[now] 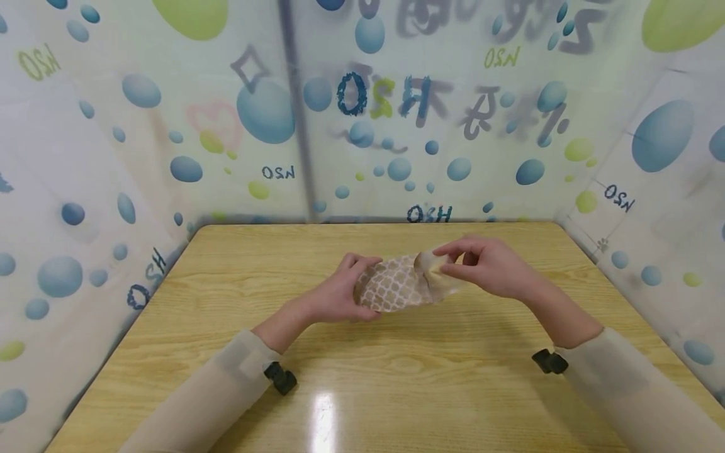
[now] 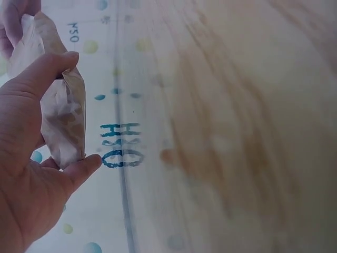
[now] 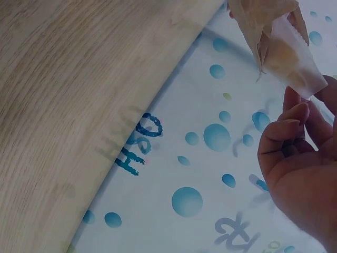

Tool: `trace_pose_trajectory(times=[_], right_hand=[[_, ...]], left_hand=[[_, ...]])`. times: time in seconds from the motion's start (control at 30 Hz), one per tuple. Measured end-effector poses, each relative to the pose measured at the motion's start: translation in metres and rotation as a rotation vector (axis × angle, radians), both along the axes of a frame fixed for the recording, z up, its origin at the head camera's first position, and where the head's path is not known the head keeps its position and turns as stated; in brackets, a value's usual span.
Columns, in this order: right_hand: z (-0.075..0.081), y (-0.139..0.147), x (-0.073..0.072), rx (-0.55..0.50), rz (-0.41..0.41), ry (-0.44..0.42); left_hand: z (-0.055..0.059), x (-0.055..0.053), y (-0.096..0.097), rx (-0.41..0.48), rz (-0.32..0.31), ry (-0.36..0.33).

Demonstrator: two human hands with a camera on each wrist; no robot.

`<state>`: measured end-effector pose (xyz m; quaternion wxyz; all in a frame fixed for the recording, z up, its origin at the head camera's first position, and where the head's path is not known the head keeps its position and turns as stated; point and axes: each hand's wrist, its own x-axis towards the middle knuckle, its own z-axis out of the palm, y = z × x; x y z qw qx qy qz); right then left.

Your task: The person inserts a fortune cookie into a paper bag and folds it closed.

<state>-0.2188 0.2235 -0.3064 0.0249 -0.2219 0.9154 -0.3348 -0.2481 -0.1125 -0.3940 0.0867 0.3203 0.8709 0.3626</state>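
A paper bag with a tan and white lattice pattern is held above the table, lying on its side. My left hand grips its left end, thumb on one edge and fingers on the other. At the bag's mouth, my right hand pinches the tip of a whitish, see-through packet with something tan inside. The packet sticks partly out of the bag; the rest is hidden. In the left wrist view the bag appears edge-on and creased.
Beneath both hands lies a wooden table. Printed curtains with blue and green dots stand along its back and both sides. A small dark device sits at the left cuff, another at the right cuff.
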Motion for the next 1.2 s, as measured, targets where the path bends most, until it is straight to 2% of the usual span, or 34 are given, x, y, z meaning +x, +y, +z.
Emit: trace_pose_trajectory(times=[0.17, 0.53, 0.77, 0.93, 1.2], right_hand=[[-0.002, -0.005, 0.000, -0.005, -0.022, 0.001], [-0.014, -0.018, -0.001, -0.101, -0.089, -0.017], [-0.024, -0.031, -0.001, -0.138, -0.097, -0.002], [-0.029, -0.037, -0.001, -0.118, -0.083, 0.024], [-0.026, -0.017, -0.002, -0.138, -0.067, 0.056]], left_hand=[[0.001, 0.001, 0.001, 0.000, 0.005, 0.002], [0.003, 0.002, 0.003, 0.000, 0.018, -0.006], [0.002, 0.003, 0.004, -0.002, 0.024, -0.002], [0.001, 0.003, 0.003, -0.002, 0.026, 0.004], [0.002, 0.003, 0.002, 0.005, 0.021, 0.015]])
